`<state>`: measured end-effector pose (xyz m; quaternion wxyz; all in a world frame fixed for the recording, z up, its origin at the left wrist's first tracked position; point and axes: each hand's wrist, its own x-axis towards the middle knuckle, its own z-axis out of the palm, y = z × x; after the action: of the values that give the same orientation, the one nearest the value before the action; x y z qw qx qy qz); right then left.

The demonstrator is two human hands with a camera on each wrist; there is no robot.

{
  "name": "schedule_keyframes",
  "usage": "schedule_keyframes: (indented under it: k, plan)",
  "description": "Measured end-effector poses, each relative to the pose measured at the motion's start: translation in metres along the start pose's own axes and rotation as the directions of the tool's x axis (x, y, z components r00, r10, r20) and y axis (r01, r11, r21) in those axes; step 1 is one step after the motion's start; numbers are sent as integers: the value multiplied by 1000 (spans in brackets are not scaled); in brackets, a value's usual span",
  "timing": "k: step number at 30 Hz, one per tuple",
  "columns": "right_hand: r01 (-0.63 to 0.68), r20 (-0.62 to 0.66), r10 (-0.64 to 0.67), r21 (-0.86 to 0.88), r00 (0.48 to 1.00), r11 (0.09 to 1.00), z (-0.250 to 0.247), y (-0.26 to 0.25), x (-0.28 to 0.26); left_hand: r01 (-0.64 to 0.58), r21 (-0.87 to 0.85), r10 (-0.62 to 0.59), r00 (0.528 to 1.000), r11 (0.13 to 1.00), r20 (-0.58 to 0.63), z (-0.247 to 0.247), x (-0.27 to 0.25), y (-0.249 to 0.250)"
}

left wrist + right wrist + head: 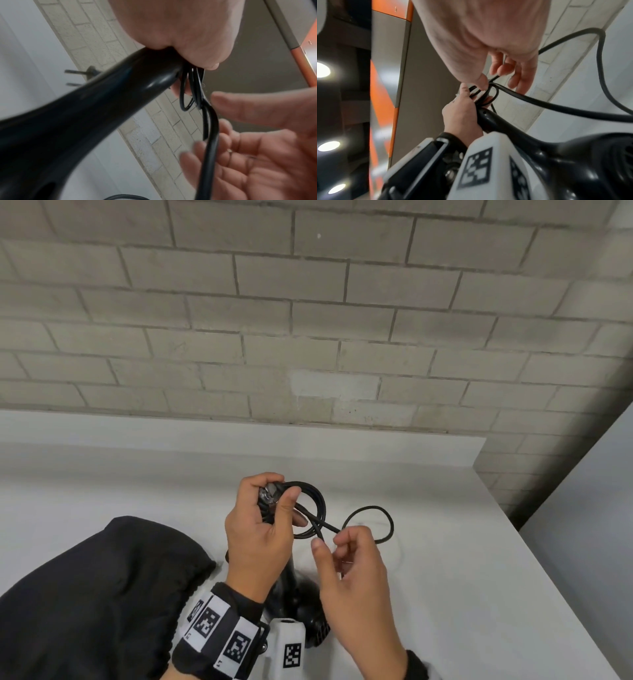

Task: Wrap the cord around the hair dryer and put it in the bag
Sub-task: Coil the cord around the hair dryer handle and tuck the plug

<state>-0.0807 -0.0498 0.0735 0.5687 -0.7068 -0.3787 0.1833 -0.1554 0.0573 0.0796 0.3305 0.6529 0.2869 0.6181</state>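
Observation:
My left hand [260,529] grips the end of the black hair dryer's [301,604] handle and holds several small coils of its black cord [322,501] against it. The dryer's body hangs below that hand, just above the table. My right hand [352,570] is right beside it, thumb and curled fingers round the cord where it leaves the coils. A free loop of cord [368,507] stands beyond the right hand. The left wrist view has the handle [85,121], the cord [212,148] across my right fingers [223,140], and the plug [91,75] behind the handle. The black bag [102,594] lies at the left.
A white table [445,594] stands against a grey brick wall [308,320]. Its right edge runs diagonally close to my right hand. A grey and orange panel [392,94] rises in the right wrist view.

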Motion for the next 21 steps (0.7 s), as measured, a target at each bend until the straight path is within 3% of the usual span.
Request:
schedule_keyframes:
  k: [4,7,15,17,21]
  plan:
    - [-149,188,117,165,975,975,-2,2,7,0,1,0,1000,1000,5,-2,-1,-3]
    - [-182,300,103,250,948,951,-15,0,5,-22,15,22,1000,1000,-7,-2,-1,-5]
    - [36,139,-131,537,982,843,-48,12,-7,-46,130,50,998,990,-30,-6,-1,-10]
    - [60,83,-135,591,987,804,-63,18,-7,-42,129,46,999,991,-29,-6,-1,-10]
    - [70,-54,-50,525,997,848,-95,33,-5,-37,126,39,999,991,-15,-8,0,-11]
